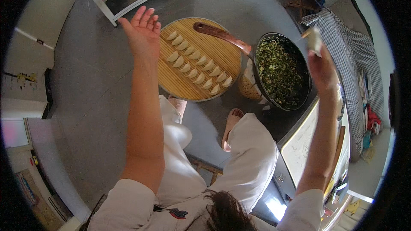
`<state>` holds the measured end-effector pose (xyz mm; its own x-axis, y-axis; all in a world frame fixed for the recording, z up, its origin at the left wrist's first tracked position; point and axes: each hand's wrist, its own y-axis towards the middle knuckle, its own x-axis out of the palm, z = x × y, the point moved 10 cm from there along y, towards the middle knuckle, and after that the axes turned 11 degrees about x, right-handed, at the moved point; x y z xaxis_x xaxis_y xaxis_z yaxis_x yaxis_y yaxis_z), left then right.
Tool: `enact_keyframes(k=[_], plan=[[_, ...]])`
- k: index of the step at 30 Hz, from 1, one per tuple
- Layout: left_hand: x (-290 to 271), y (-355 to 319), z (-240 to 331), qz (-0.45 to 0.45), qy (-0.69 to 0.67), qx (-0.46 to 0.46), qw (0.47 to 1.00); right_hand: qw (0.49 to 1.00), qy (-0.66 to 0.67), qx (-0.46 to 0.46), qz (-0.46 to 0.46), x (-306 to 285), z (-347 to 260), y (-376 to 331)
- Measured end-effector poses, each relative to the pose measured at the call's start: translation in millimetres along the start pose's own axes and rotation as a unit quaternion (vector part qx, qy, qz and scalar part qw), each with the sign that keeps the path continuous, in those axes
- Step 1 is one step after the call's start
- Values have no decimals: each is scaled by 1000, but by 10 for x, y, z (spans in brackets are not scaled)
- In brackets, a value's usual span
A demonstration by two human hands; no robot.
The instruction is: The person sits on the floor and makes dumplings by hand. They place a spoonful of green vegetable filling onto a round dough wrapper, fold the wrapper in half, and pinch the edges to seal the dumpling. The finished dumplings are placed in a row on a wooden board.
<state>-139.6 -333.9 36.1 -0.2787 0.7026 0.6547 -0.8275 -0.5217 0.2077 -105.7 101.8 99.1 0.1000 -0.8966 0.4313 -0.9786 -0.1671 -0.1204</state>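
Observation:
My left hand (pixel 144 34) is raised beside the left rim of a round slatted board (pixel 231 55), palm up, fingers spread, holding nothing. Two slanting rows of folded dumplings (pixel 195 55) lie on that board. At the right, my right hand (pixel 322 66) is lifted past the rim of a dark pan and closed on a pale whitish thing (pixel 315 42) with a tan tip. Blur hides what kind of thing it is. The pan holds chopped green filling (pixel 278 68), and its wooden handle (pixel 222 36) reaches over the board.
A white-framed glass cabinet (pixel 100 8) stands at the far left. Checked cloth (pixel 338 47) covers something at the right. Below it is a white-topped surface (pixel 302 143) under my right forearm. My legs and a pink slipper (pixel 231 128) are near the board.

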Motion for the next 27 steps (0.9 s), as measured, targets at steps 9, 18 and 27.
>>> enact_keyframes(k=[9, 18, 27], plan=[[-568, 232, 422, 150, -92, 62, 982, 973, 109, 206, -7, 2203, 2662, 1306], [-468, 314, 559, 137, -184, 65, 971, 837, -452, 222, 215, 1341, 3993, 2379], [-421, 276, 461, 132, -202, 52, 969, 798, -529, 224, 181, 1334, 4444, 2509]])
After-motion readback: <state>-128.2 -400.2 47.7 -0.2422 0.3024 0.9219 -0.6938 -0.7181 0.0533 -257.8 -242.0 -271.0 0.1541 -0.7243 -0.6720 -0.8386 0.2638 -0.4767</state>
